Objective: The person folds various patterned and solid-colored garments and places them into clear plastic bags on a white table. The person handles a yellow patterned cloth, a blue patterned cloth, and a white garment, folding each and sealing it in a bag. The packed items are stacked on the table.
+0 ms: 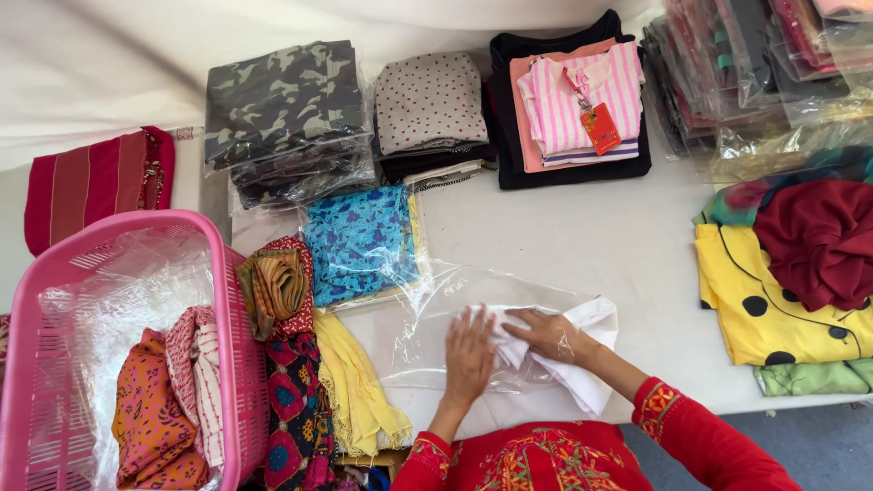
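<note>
A clear plastic bag (455, 314) lies flat on the white table (582, 236) in front of me. A folded white cloth (591, 332) sits partly inside its right end. My left hand (468, 359) presses flat on top of the bag, fingers together. My right hand (550, 335) reaches in at the bag's opening and grips the white cloth, with plastic film over the fingers. Both sleeves are red with embroidered cuffs.
A pink basket (218, 300) with clothes stands at the left. Beside it lie yellow (359, 382) and patterned fabrics and a bagged blue garment (359, 241). Bagged stacks line the back: camouflage (282, 109), dotted (427, 100), pink striped (582, 100). Yellow dotted (755, 309) and maroon cloth (818, 236) lie right.
</note>
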